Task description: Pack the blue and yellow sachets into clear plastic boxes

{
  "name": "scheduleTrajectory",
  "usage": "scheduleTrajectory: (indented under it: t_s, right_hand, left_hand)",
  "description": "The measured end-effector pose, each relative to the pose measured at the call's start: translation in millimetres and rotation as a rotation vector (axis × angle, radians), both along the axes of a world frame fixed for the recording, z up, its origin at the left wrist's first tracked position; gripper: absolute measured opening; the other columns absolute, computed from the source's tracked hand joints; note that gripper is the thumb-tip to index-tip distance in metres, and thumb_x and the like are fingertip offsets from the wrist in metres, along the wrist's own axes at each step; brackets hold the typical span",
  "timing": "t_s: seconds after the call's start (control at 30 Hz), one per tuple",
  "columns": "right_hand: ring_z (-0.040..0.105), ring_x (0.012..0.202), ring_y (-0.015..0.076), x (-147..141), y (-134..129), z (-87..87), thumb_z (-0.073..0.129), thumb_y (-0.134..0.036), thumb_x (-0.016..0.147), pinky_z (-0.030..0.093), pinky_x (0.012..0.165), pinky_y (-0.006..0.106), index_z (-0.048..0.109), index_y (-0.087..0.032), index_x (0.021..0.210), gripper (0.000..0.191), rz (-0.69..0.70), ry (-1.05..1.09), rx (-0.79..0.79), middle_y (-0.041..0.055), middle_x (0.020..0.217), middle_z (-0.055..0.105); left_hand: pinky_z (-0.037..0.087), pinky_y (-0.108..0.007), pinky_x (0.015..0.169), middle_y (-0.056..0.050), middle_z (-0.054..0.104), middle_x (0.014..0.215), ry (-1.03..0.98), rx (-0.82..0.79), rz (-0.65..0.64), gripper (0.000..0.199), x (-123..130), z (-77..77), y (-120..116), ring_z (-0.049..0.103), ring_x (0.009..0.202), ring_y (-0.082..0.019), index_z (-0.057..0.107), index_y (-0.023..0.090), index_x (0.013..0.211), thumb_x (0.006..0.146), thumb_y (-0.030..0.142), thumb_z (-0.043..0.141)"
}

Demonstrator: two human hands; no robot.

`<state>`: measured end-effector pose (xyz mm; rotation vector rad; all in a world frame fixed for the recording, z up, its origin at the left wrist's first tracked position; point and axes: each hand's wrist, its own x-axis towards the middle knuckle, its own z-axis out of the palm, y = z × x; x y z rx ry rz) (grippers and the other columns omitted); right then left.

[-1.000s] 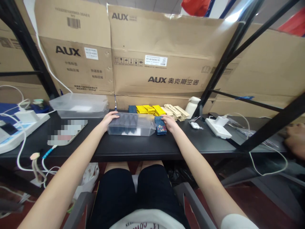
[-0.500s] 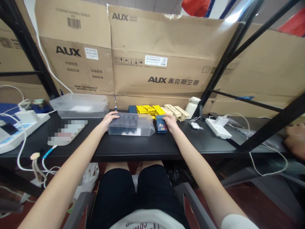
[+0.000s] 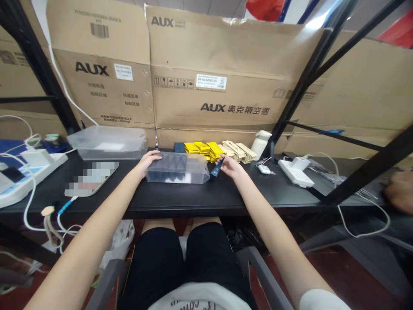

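A clear plastic box (image 3: 194, 167) lies lengthwise on the black table in front of me. My left hand (image 3: 148, 162) grips its left end, fingers over the upper edge. Dark shapes show through its wall; I cannot make them out. Just beyond its right end, my right hand (image 3: 231, 165) pinches a dark blue packet (image 3: 216, 168) by its upper end. The packet is tilted, turned nearly edge-on. Behind the box lie yellow packets (image 3: 201, 149), with cream packets (image 3: 238, 151) to their right and another dark blue packet (image 3: 179, 147) to their left.
Another clear plastic box (image 3: 108, 143) stands at the back left, behind a blurred-out flat device (image 3: 93, 178) with a cable. Power strips (image 3: 296, 173) lie at both sides. A white bottle (image 3: 261, 145) stands by the black frame post. Part of another person (image 3: 400, 191) shows at the right edge.
The blue packet in my right hand has turned from lettered face toward me to nearly edge-on, its lower end swinging slightly left. My left hand and the box have not moved.
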<state>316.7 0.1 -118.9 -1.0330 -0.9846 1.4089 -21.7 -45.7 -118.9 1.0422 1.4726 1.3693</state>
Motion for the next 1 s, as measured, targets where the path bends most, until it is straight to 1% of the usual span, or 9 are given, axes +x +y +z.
scheduleTrajectory:
  t_s: [0.07,0.13,0.23,0.3,0.4,0.53,0.73,0.83,1.0]
  right_hand:
    - [0.058,0.062,0.0096,-0.6,1.3,-0.6,0.048,-0.005,0.089,0.054,0.07,0.023,0.058,-0.018,0.08,0.018,-0.015,-0.007,-0.023,-0.0023,0.065,0.057]
    - [0.061,0.069,0.0109,-0.3,2.8,-1.4,0.052,-0.018,0.095,0.055,0.07,0.027,0.061,-0.015,0.091,0.01,-0.028,-0.033,-0.048,0.0008,0.08,0.062]
    - [0.064,0.087,0.016,0.9,3.7,-2.7,0.056,-0.032,0.095,0.056,0.074,0.034,0.06,-0.015,0.112,0.025,-0.042,-0.09,-0.078,0.0067,0.108,0.063]
    - [0.064,0.092,0.0176,1.2,3.6,-3.6,0.057,-0.033,0.095,0.056,0.078,0.036,0.059,-0.016,0.117,0.028,-0.05,-0.131,-0.09,0.0079,0.113,0.062]
    - [0.064,0.083,0.0151,0.6,2.7,-5.5,0.057,-0.032,0.094,0.056,0.071,0.032,0.06,-0.014,0.111,0.025,-0.059,-0.195,-0.09,0.0062,0.105,0.064]
    - [0.062,0.064,0.0104,-1.7,0.9,-8.7,0.055,-0.018,0.091,0.053,0.059,0.023,0.061,-0.017,0.087,0.007,-0.026,-0.245,-0.073,0.0025,0.086,0.069]
    - [0.068,0.062,0.015,-4.9,-0.7,-9.0,0.05,-0.012,0.084,0.057,0.056,0.028,0.053,-0.019,0.074,0.012,-0.018,-0.238,-0.031,0.0038,0.076,0.073]
    - [0.067,0.061,0.0145,-4.2,1.3,-8.4,0.053,-0.015,0.083,0.054,0.05,0.023,0.051,-0.02,0.075,0.009,-0.108,-0.232,0.058,0.0028,0.074,0.072]
    - [0.062,0.06,0.0115,-1.1,5.7,-8.3,0.047,-0.019,0.084,0.046,0.042,0.018,0.046,-0.022,0.08,0.005,-0.373,-0.208,0.341,0.0001,0.082,0.069]
  left_hand:
    - [0.052,-0.028,0.06,0.001,0.067,0.075,0.002,0.001,0.0,0.024,-0.3,-0.5,0.7,0.062,0.057,-0.013,0.065,0.014,0.109,0.086,0.018,0.066]
    - [0.052,-0.029,0.061,0.0,0.067,0.077,0.002,0.002,-0.001,0.023,-0.6,-1.2,1.3,0.062,0.059,-0.013,0.064,0.014,0.109,0.087,0.02,0.065]
    - [0.053,-0.028,0.06,0.0,0.067,0.079,0.002,0.002,-0.001,0.023,-0.5,-1.5,1.3,0.062,0.06,-0.012,0.064,0.014,0.11,0.088,0.021,0.064]
    - [0.053,-0.028,0.06,0.0,0.066,0.079,0.002,0.003,0.001,0.024,0.0,-1.2,0.8,0.061,0.06,-0.012,0.063,0.014,0.111,0.088,0.021,0.064]
    - [0.052,-0.027,0.058,0.0,0.066,0.079,0.004,0.004,0.003,0.024,1.0,0.1,-0.4,0.061,0.059,-0.012,0.063,0.013,0.111,0.089,0.022,0.064]
    - [0.052,-0.027,0.058,0.0,0.065,0.08,0.007,0.005,0.005,0.024,2.2,1.4,-1.8,0.06,0.06,-0.011,0.063,0.014,0.111,0.088,0.019,0.063]
    - [0.05,-0.024,0.054,0.001,0.064,0.077,0.017,-0.001,0.002,0.028,1.5,0.6,-1.2,0.059,0.058,-0.011,0.062,0.014,0.114,0.086,0.014,0.065]
    - [0.049,-0.023,0.053,0.0,0.064,0.08,0.022,-0.005,-0.006,0.028,0.7,-0.3,-0.4,0.058,0.059,-0.01,0.061,0.014,0.115,0.087,0.015,0.064]
    - [0.052,-0.026,0.057,-0.001,0.065,0.083,0.031,-0.001,-0.004,0.024,0.6,-0.5,-0.2,0.06,0.062,-0.011,0.062,0.014,0.113,0.089,0.019,0.063]
